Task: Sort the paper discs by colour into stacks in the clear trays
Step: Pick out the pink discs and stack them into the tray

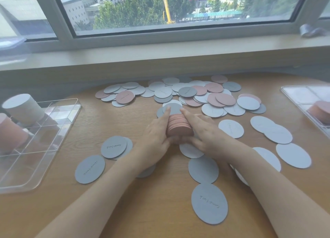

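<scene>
Evidently squaring step: left hand [157, 134] and right hand [205, 130], fingers nearly straight, pressed pink stack [179, 126] between them at frame centre. Next, probably: grip firmly, carry to tray [292, 93] at right edge.

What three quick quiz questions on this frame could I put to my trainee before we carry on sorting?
1. What colour is the stack of discs held between the left hand and right hand?
2. True or false: the left tray holds a pink stack and a grey stack.
3. Which tray holds only a pink stack in view?

Key: 1. Pink. 2. True. 3. The right tray.
</scene>
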A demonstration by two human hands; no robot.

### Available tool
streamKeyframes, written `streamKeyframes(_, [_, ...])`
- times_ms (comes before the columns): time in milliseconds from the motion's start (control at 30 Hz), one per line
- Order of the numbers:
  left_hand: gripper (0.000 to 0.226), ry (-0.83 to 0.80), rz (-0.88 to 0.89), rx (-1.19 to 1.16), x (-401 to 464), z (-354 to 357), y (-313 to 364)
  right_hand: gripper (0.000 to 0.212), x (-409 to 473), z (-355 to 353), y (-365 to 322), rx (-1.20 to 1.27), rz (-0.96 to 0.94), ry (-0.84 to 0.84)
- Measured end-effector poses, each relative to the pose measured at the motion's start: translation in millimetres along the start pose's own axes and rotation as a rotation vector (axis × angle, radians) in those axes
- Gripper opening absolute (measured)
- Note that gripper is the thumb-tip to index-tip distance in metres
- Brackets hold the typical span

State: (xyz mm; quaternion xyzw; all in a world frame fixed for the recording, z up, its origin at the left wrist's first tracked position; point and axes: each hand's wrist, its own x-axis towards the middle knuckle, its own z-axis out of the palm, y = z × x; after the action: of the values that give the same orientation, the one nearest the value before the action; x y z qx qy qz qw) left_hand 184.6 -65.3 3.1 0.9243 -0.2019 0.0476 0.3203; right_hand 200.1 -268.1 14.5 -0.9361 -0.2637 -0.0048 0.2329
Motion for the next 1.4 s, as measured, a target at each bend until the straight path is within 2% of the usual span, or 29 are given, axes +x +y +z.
streamKeyframes(67, [0.076,0.051,0.004,-0.052,-2,-4,-5,0.075,-2,-6,1,0.11,-0.022,-0.014])
streamKeyframes(167, [0.06,0.107,-0.009,-0.104,-8,-10,-13,0.049,2,-15,12,0.265,0.06,0.168])
streamKeyframes(233, [0.054,0.125,-0.039,-0.156,-12,-11,-18,0.029,12,-21,23,0.118,0.175,0.301])
streamKeyframes(267, [0.052,0.129,-0.043,-0.17,-13,-11,-20,0.024,19,-23,27,0.001,0.226,0.31])
streamKeyframes(433, [0.056,0.136,0.012,-0.153,-10,-9,-21,0.03,62,-24,30,-0.394,0.267,0.239])
streamKeyframes(567, [0.064,0.114,0.034,-0.137,-12,-9,-23,0.026,85,-19,35,-0.539,0.272,0.194])
streamKeyframes(733, [0.065,0.098,0.01,-0.17,-12,-9,-21,0.019,88,-8,48,-0.671,0.192,0.291])
streamKeyframes(800, [0.064,0.096,0.002,-0.175,-11,-9,-21,0.018,84,-7,49,-0.68,0.156,0.378])
streamKeyframes(867, [0.065,0.096,-0.006,-0.189,-11,-9,-22,0.015,75,-8,46,-0.557,0.118,0.535])
streamKeyframes(967, [0.066,0.087,-0.012,-0.214,-12,-10,-23,0.006,53,-11,30,-0.167,0.099,0.664])
streamKeyframes(1067, [0.069,0.084,-0.019,-0.211,-11,-9,-24,0.009,30,-12,14,0.278,0.103,0.58])
streamKeyframes(1167, [0.075,0.081,-0.035,-0.199,-11,-9,-23,0.013,18,-12,-2,0.586,0.117,0.492])
streamKeyframes(1267, [0.079,0.091,-0.028,-0.184,-12,-9,-22,0.013,19,-8,-5,0.7,0.093,0.441])
streamKeyframes(1400, [0.081,0.095,-0.013,-0.168,-12,-6,-24,0.021,17,2,-3,0.563,0.029,0.296])
